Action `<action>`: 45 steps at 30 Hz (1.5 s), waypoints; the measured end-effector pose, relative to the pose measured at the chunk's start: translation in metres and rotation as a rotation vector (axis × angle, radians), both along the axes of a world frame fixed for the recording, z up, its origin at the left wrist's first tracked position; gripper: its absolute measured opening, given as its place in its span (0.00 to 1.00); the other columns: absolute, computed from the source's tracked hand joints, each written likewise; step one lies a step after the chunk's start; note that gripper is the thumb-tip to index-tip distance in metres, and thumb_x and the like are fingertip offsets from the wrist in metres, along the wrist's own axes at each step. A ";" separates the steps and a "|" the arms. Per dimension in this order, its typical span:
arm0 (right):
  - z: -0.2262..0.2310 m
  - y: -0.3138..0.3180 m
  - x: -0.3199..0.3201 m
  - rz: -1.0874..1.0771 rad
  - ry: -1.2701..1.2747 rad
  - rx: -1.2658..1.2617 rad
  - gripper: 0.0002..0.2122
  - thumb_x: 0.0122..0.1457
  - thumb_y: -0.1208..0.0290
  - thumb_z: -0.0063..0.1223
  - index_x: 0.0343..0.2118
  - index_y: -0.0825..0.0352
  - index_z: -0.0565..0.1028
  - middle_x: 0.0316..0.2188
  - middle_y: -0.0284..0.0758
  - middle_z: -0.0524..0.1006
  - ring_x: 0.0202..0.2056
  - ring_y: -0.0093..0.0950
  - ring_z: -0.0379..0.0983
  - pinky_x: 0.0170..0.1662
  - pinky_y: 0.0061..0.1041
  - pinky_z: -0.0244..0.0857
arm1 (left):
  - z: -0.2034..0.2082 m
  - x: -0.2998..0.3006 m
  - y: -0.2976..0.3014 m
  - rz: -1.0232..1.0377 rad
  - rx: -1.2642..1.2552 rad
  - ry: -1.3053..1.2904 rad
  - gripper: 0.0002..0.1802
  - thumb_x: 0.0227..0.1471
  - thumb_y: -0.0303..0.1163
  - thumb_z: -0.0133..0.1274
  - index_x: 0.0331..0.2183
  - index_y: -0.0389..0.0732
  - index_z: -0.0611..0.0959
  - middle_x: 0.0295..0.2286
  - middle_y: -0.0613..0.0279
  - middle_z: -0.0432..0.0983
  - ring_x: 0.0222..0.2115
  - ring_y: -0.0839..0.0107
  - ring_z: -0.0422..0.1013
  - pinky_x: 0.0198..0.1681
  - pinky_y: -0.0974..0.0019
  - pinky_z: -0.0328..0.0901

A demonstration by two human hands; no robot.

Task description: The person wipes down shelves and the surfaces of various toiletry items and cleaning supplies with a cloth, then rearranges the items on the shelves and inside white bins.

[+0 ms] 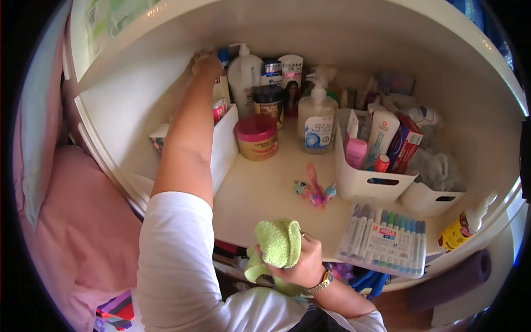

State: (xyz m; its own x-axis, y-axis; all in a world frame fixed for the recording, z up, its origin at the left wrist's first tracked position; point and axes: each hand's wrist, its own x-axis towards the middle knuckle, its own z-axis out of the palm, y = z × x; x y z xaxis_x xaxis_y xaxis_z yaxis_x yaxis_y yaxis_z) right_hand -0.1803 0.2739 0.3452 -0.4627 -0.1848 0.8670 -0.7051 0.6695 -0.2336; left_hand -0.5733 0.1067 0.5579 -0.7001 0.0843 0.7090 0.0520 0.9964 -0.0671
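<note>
My left arm stretches across the shelf to its back left corner. There my left hand [207,65] is beside a blue-capped bottle [223,55], just left of a white pump bottle [244,77]; its fingers are mostly hidden. Close to my body, my right hand [303,261] is closed around a bunched light green cloth [278,243], held in front of the shelf's front edge. Below my left forearm stands a white bin [225,146] with small packages in it. To its right is a tub with a pink lid [256,135].
A clear pump bottle [317,122] stands mid-shelf, with a small colourful toy [315,188] in front. White bins [368,185] of toiletries fill the right side. A marker case [384,240] overhangs the front edge, near a yellow bottle [460,229]. Pink bedding [91,232] lies left.
</note>
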 end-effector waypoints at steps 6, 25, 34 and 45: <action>-0.003 0.003 0.003 -0.038 -0.043 -0.058 0.11 0.41 0.74 0.61 0.29 0.69 0.76 0.26 0.39 0.77 0.25 0.35 0.75 0.29 0.28 0.70 | -0.012 0.037 0.037 -0.125 -0.076 0.149 0.42 0.36 0.43 0.62 0.53 0.48 0.63 0.39 0.51 0.73 0.44 0.56 0.67 0.46 0.55 0.63; -0.113 0.003 0.078 0.214 -0.339 -0.164 0.20 0.43 0.62 0.63 0.37 0.71 0.75 0.32 0.40 0.77 0.35 0.34 0.75 0.43 0.31 0.66 | -0.390 0.413 -0.049 -0.853 1.149 0.518 0.10 0.53 0.32 0.44 0.36 0.36 0.68 0.26 0.59 0.63 0.25 0.72 0.59 0.29 0.70 0.58; -0.308 -0.003 0.181 0.232 -0.747 -0.865 0.31 0.55 0.49 0.46 0.50 0.75 0.62 0.44 0.40 0.69 0.44 0.32 0.67 0.44 0.29 0.63 | -0.725 0.528 -0.091 -0.212 0.646 -0.959 0.48 0.27 0.44 0.67 0.52 0.41 0.64 0.48 0.37 0.60 0.50 0.43 0.58 0.51 0.51 0.57; -0.337 -0.031 0.254 0.330 -1.084 -0.728 0.24 0.61 0.57 0.36 0.53 0.73 0.58 0.47 0.45 0.67 0.45 0.38 0.66 0.50 0.35 0.60 | -0.585 0.548 -0.097 -0.465 1.126 -0.530 0.28 0.33 0.40 0.65 0.36 0.35 0.74 0.24 0.52 0.77 0.25 0.69 0.75 0.28 0.65 0.68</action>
